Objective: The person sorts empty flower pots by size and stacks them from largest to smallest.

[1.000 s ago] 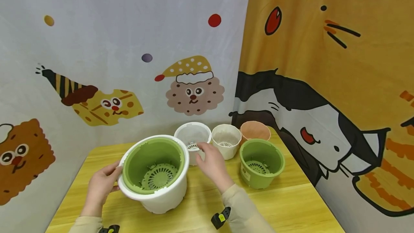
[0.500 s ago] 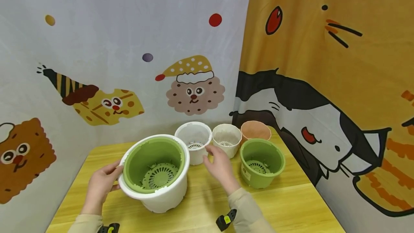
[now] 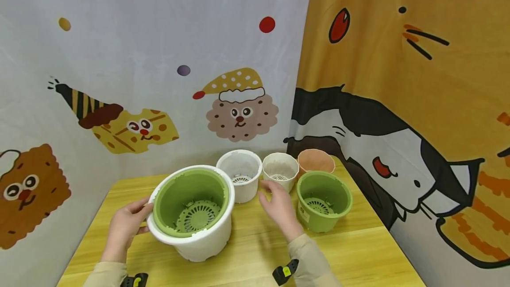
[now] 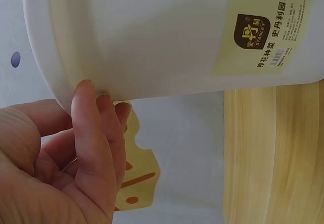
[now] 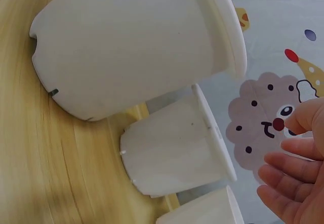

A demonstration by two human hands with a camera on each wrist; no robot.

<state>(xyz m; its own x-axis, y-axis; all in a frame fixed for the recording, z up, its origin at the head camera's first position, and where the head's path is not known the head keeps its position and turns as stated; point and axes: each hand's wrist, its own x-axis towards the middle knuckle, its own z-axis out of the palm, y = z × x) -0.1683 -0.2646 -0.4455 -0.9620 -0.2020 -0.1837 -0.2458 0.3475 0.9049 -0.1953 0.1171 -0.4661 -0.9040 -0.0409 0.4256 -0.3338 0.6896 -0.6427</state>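
Note:
A large white flowerpot [image 3: 205,247] stands at the front left of the table, with a green flowerpot [image 3: 189,185] nested in it. My left hand [image 3: 124,229] pinches the white pot's rim on its left side; the left wrist view shows the thumb and fingers on either side of the rim and a yellowish label [image 4: 268,27] on the wall. My right hand [image 3: 280,207] hovers with relaxed fingers in front of a cream flowerpot [image 3: 280,160] and beside a smaller white flowerpot [image 3: 248,191]. In the right wrist view, nothing is between its fingers.
An orange flowerpot [image 3: 316,159] stands at the back right, behind a second green flowerpot [image 3: 324,223]. Wood-grain tabletop [image 3: 255,251] shows in front of the pots. Cartoon-printed cloth [image 3: 159,21] hangs close behind the table's back edge.
My right hand has moved right, away from the smaller white pot's rim, toward the front of the cream pot. The left hand keeps its grip on the large white pot.

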